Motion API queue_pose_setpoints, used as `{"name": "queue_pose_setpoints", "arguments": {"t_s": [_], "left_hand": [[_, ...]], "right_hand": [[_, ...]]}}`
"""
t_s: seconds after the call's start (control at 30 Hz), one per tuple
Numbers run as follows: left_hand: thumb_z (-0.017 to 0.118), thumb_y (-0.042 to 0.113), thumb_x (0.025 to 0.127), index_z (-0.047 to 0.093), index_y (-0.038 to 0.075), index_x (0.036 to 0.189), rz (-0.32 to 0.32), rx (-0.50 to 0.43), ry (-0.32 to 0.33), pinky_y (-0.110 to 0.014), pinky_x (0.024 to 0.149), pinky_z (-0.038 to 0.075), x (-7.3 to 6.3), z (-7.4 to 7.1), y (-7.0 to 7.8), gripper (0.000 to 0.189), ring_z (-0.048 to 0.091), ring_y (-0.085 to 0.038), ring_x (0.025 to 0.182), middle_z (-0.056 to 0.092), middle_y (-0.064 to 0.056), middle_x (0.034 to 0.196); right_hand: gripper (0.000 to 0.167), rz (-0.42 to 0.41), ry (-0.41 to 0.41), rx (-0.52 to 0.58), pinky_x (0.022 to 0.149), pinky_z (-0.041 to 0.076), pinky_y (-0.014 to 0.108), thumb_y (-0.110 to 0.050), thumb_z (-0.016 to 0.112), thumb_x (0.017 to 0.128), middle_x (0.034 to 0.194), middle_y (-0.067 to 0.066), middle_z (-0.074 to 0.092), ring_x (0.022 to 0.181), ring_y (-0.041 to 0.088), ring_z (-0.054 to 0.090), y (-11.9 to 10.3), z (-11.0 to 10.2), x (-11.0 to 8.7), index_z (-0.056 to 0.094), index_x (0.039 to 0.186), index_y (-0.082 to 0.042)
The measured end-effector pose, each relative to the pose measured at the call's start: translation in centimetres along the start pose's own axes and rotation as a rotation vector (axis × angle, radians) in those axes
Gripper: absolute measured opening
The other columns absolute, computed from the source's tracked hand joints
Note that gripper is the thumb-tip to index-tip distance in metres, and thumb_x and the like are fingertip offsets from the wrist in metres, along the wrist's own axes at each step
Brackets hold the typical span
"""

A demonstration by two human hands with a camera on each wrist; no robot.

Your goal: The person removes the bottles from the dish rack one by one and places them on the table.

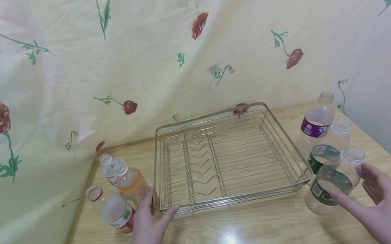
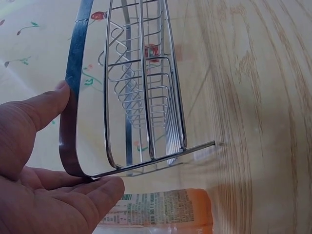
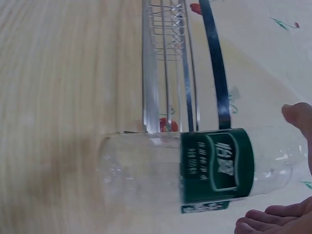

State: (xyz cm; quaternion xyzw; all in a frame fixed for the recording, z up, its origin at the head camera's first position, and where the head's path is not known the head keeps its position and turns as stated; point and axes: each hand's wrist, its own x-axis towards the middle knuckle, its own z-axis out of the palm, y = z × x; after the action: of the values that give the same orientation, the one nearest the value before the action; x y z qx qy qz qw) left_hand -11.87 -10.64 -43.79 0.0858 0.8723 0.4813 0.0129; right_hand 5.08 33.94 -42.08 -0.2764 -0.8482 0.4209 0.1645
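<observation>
A wire dish rack with a flat metal rim stands on the table. My left hand is at its front left corner; in the left wrist view the thumb touches the rim and the fingers lie along the corner's other side. By the rack's front right corner is a clear plastic bottle with a green label. My right hand is beside that bottle, thumb and fingers spread around its upper part. Whether they touch it I cannot tell.
Behind the front right bottle stand another green-labelled bottle and a purple-labelled one. Left of the rack are an orange-labelled bottle, a red-labelled bottle and a clear bottle. A flowered cloth hangs behind the table.
</observation>
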Motion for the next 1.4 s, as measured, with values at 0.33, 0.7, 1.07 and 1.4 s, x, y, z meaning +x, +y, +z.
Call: {"name": "queue_pose_setpoints", "arguments": {"t_s": [0.33, 0.7, 1.07, 1.4], "left_hand": [[0.083, 0.048, 0.083, 0.032, -0.005, 0.155, -0.009, 0.014, -0.002, -0.048, 0.104, 0.045, 0.0, 0.0, 0.0, 0.102, 0.043, -0.046, 0.135, 0.033, -0.027, 0.157], [0.083, 0.047, 0.084, 0.033, -0.004, 0.155, -0.006, 0.035, -0.003, -0.05, 0.102, 0.046, -0.1, 0.0, 0.0, 0.101, 0.045, -0.047, 0.133, 0.035, -0.028, 0.155], [0.082, 0.047, 0.084, 0.031, -0.004, 0.156, -0.005, 0.031, -0.007, -0.05, 0.102, 0.046, -0.1, 0.1, 0.0, 0.101, 0.045, -0.049, 0.132, 0.033, -0.028, 0.156], [0.082, 0.045, 0.085, 0.032, -0.005, 0.155, 0.002, 0.025, -0.004, -0.048, 0.102, 0.046, -0.2, 0.0, 0.1, 0.099, 0.044, -0.047, 0.134, 0.033, -0.028, 0.156]], "right_hand": [[0.092, -0.124, 0.157, 0.093, 0.102, 0.029, 0.004, -0.019, 0.084, 0.087, 0.162, 0.011, 0.033, 0.144, 0.008, 0.032, -2.0, -0.6, -0.3, 0.03, 0.161, -0.014], [0.093, -0.232, 0.172, 0.144, 0.107, 0.029, 0.009, -0.003, 0.084, 0.084, 0.161, 0.004, 0.035, 0.143, 0.008, 0.034, -4.0, -1.7, -0.2, 0.032, 0.16, -0.016], [0.098, -0.323, 0.212, 0.073, 0.106, 0.028, 0.007, -0.004, 0.089, 0.078, 0.16, 0.002, 0.038, 0.142, 0.005, 0.035, -6.1, -2.5, -0.1, 0.035, 0.159, -0.017], [0.107, -0.462, 0.223, -0.054, 0.111, 0.02, 0.013, -0.012, 0.095, 0.069, 0.156, 0.007, 0.043, 0.143, 0.022, 0.035, -7.9, -2.5, 0.0, 0.039, 0.158, -0.028]]}}
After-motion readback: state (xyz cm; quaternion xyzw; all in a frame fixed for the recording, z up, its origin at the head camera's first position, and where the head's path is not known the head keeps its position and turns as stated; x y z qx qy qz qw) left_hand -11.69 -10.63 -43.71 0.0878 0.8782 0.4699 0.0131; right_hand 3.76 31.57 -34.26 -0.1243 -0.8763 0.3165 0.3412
